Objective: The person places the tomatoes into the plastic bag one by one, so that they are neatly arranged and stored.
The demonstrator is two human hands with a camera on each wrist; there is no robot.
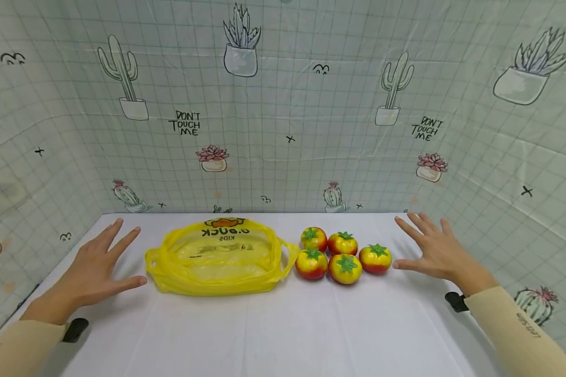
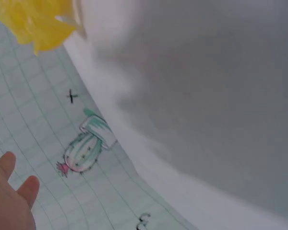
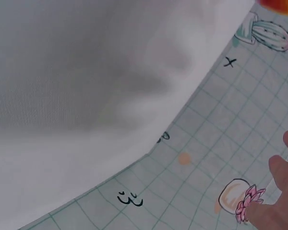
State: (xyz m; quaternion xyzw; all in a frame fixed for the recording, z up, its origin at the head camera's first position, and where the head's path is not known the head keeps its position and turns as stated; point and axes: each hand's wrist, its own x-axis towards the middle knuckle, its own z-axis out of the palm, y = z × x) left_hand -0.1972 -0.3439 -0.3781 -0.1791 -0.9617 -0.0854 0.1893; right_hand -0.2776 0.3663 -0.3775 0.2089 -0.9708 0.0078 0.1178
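Observation:
My left hand [image 1: 96,264] hovers with spread fingers over the left of the table, its thumb close to a yellow plastic bag [image 1: 221,256]. The bag lies flat with its handles to left and right and mirrored lettering on it. Several red-and-yellow toy tomatoes [image 1: 344,268] with green leaf tops sit in a cluster right of the bag. My right hand [image 1: 436,254], fingers also spread, is beside the rightmost tomato [image 1: 375,259] and holds nothing. In the left wrist view, a piece of the yellow bag [image 2: 38,21] shows at the top left.
A white tabletop [image 1: 273,335] carries everything. Behind it and at both sides hangs a grid-patterned cloth [image 1: 283,104] printed with cacti and lettering. A dark wrist strap [image 1: 456,302] shows below the right hand, another strap [image 1: 75,330] below the left.

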